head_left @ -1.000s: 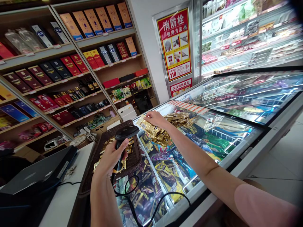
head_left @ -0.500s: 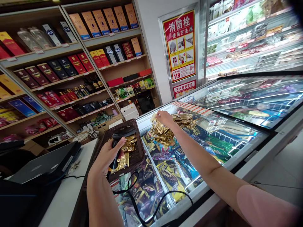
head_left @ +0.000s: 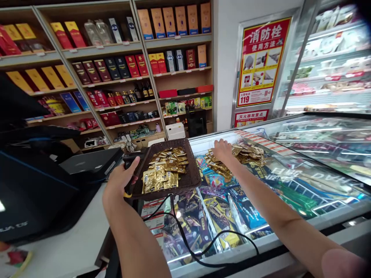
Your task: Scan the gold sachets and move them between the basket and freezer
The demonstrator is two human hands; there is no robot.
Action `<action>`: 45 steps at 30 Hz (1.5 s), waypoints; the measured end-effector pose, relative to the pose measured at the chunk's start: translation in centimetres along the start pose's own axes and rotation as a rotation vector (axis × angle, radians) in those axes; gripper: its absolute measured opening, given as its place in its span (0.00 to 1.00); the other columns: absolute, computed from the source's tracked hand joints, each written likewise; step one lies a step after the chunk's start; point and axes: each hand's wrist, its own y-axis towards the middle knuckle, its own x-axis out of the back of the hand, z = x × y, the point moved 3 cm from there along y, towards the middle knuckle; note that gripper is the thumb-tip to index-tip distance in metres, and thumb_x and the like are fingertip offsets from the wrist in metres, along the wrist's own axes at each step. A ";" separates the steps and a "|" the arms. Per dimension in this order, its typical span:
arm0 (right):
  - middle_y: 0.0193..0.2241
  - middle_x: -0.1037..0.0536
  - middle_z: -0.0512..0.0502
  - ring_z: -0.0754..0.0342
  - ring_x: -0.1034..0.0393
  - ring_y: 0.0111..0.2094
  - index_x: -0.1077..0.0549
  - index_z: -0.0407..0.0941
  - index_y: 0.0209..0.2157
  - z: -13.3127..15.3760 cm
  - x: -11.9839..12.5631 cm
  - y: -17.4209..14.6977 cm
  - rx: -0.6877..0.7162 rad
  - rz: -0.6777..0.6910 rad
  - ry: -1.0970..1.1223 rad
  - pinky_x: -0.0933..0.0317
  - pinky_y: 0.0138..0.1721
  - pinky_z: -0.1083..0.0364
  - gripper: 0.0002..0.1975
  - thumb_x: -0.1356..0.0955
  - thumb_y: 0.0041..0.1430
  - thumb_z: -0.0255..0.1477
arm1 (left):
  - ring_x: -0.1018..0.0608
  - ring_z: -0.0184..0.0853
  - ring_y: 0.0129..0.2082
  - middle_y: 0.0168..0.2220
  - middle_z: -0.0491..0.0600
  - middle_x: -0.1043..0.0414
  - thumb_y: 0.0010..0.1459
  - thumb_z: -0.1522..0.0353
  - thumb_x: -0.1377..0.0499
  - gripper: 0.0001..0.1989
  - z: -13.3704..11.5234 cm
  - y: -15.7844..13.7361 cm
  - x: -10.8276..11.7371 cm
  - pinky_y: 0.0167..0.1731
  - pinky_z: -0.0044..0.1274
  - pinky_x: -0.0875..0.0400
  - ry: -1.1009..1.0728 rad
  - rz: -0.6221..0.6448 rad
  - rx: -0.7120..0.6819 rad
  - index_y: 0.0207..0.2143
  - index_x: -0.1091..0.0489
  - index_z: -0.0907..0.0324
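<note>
My left hand (head_left: 119, 180) is closed around a black handheld barcode scanner (head_left: 129, 159) with a yellow trigger, mostly hidden by the hand. It is at the left side of a dark brown woven basket (head_left: 194, 170). Several small gold foil packets (head_left: 162, 172) lie inside that basket. On the glass lid of a chest freezer, my right hand (head_left: 222, 150) reaches into a loose pile of the same gold packets (head_left: 251, 154). Its fingers are curled, and their tips are hidden, so what they grip cannot be seen.
A black cable (head_left: 185, 235) loops over the freezer glass (head_left: 174, 262). Left of the basket are a white counter (head_left: 78, 235) and a dark laptop-like device (head_left: 92, 162). Shelves of boxed goods (head_left: 116, 69) stand behind, beside a red and yellow wall poster (head_left: 263, 61).
My left hand has drawn the scanner from above the basket to its left side, uncovering the packets inside. My right hand stays at the pile, lower onto it. The view has turned left.
</note>
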 end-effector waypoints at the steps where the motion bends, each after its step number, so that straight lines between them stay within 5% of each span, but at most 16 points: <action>1: 0.51 0.29 0.27 0.38 0.34 0.52 0.29 0.37 0.51 2.1 0.1 -0.3 0.085 0.041 0.028 0.42 0.50 0.45 0.18 0.36 0.66 0.33 | 0.24 0.38 0.21 0.24 0.49 0.27 0.43 0.43 0.37 0.27 0.4 0.2 0.1 0.22 0.27 0.30 -0.019 -0.008 0.036 0.31 0.30 0.57; 4: 0.49 0.26 0.32 0.41 0.31 0.49 0.28 0.41 0.51 9.1 -0.2 -1.3 0.372 0.233 0.105 0.38 0.46 0.48 0.16 0.37 0.67 0.34 | 0.24 0.37 0.22 0.28 0.50 0.27 0.43 0.42 0.37 0.29 0.5 0.1 -0.1 0.22 0.26 0.30 -0.092 0.035 0.102 0.32 0.31 0.58; 6: 0.50 0.27 0.34 0.43 0.30 0.50 0.30 0.44 0.55 13.4 -1.0 -1.8 0.545 0.329 0.066 0.37 0.45 0.50 0.17 0.36 0.65 0.25 | 0.24 0.37 0.22 0.26 0.50 0.27 0.43 0.41 0.38 0.29 -0.1 -0.2 -0.3 0.22 0.26 0.32 -0.091 0.065 0.069 0.31 0.31 0.57; 9: 0.58 0.32 0.38 0.45 0.36 0.56 0.34 0.50 0.58 18.0 -2.6 -2.1 0.860 0.271 -0.072 0.38 0.48 0.51 0.26 0.35 0.61 0.18 | 0.25 0.38 0.21 0.22 0.49 0.28 0.44 0.39 0.40 0.30 -1.1 -0.6 -0.8 0.21 0.25 0.34 -0.036 0.105 -0.002 0.30 0.31 0.57; 13: 0.54 0.28 0.43 0.48 0.37 0.55 0.32 0.49 0.54 19.6 -4.4 -1.8 1.117 0.151 -0.185 0.40 0.47 0.53 0.18 0.36 0.64 0.22 | 0.25 0.39 0.20 0.20 0.49 0.28 0.45 0.39 0.41 0.30 -2.3 -1.2 -1.8 0.21 0.25 0.36 -0.053 0.163 -0.096 0.31 0.30 0.57; 19: 0.42 0.22 0.41 0.48 0.36 0.51 0.29 0.45 0.48 17.0 -3.1 -2.1 1.279 0.034 -0.141 0.43 0.44 0.53 0.11 0.39 0.67 0.23 | 0.24 0.41 0.21 0.19 0.49 0.28 0.46 0.40 0.41 0.29 -3.1 -1.4 -2.7 0.21 0.25 0.37 -0.033 0.139 -0.142 0.32 0.29 0.56; 23: 0.41 0.22 0.40 0.48 0.34 0.49 0.28 0.44 0.43 13.7 -0.8 -2.7 1.110 -0.026 0.084 0.42 0.45 0.52 0.09 0.38 0.67 0.23 | 0.23 0.42 0.22 0.19 0.49 0.28 0.46 0.40 0.41 0.28 -3.7 -1.4 -3.1 0.22 0.26 0.35 -0.008 0.120 -0.130 0.31 0.30 0.55; 26: 0.38 0.22 0.42 0.49 0.30 0.41 0.29 0.44 0.43 10.3 0.3 -3.0 0.723 -0.027 0.429 0.39 0.38 0.54 0.07 0.34 0.64 0.29 | 0.23 0.42 0.23 0.19 0.49 0.28 0.46 0.41 0.40 0.27 -4.6 -1.7 -3.6 0.22 0.26 0.35 0.019 0.124 -0.141 0.31 0.30 0.55; 31: 0.35 0.21 0.48 0.53 0.27 0.29 0.39 0.47 0.59 4.8 1.1 -3.0 0.124 0.056 1.106 0.35 0.30 0.56 0.30 0.29 0.57 0.39 | 0.26 0.38 0.21 0.19 0.48 0.29 0.47 0.41 0.41 0.28 -6.1 -2.5 -5.2 0.22 0.24 0.37 0.005 0.198 -0.176 0.32 0.30 0.56; 35: 0.35 0.21 0.45 0.54 0.26 0.27 0.32 0.44 0.54 2.3 1.6 -1.9 -0.076 0.213 1.407 0.33 0.28 0.57 0.24 0.32 0.60 0.41 | 0.29 0.34 0.20 0.19 0.45 0.30 0.47 0.42 0.40 0.28 -7.3 -3.5 -6.9 0.22 0.22 0.39 -0.072 0.338 -0.196 0.35 0.31 0.57; 40: 0.30 0.22 0.48 0.57 0.30 0.26 0.26 0.42 0.41 0.3 2.4 -0.5 -0.202 0.101 1.379 0.36 0.26 0.60 0.14 0.29 0.54 0.34 | 0.32 0.31 0.17 0.17 0.43 0.32 0.45 0.41 0.39 0.28 -8.7 -4.8 -9.3 0.19 0.20 0.42 -0.106 0.412 -0.199 0.30 0.34 0.57; 45: 0.30 0.25 0.50 0.60 0.31 0.22 0.31 0.43 0.36 -0.5 2.2 0.1 -0.283 0.140 1.559 0.31 0.27 0.58 0.10 0.29 0.51 0.27 | 0.32 0.32 0.16 0.17 0.43 0.32 0.46 0.41 0.40 0.29 -9.4 -5.4 -11.5 0.18 0.21 0.42 -0.095 0.458 -0.211 0.31 0.35 0.56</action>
